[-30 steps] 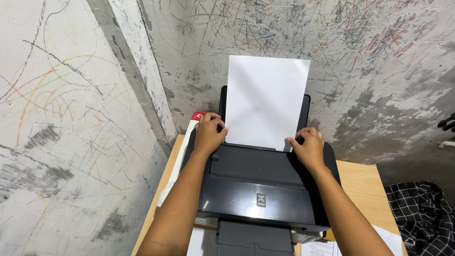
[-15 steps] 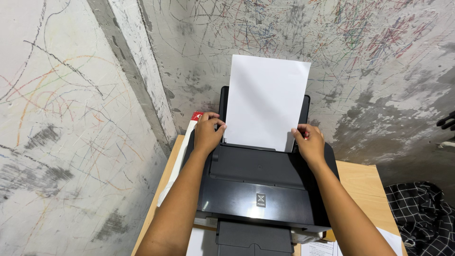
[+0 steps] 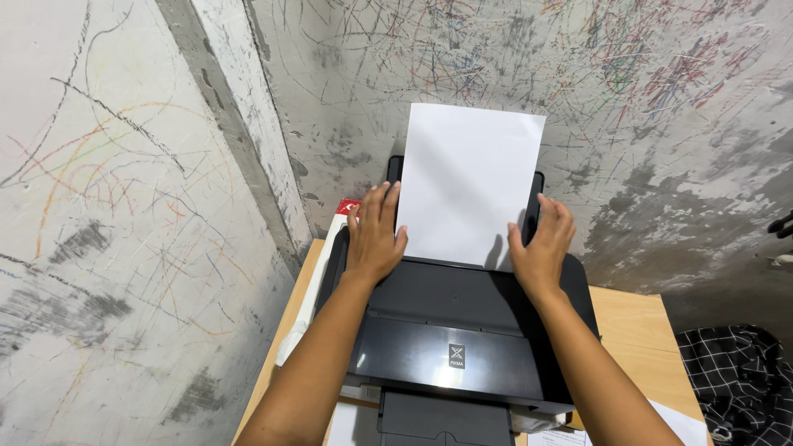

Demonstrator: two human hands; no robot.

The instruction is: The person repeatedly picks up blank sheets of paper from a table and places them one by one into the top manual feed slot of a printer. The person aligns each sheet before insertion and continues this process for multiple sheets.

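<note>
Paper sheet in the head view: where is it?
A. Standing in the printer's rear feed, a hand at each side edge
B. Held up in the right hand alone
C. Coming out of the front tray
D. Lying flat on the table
A: the paper stands upright behind the printer, with the left hand and right hand open at its edges.

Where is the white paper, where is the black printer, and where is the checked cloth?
white paper (image 3: pixel 471 186), head view, middle of the sheet standing in the rear feeder.
black printer (image 3: pixel 450 318), head view, its flat top cover.
checked cloth (image 3: pixel 739 376), head view, the crumpled dark fabric at lower right.
</note>
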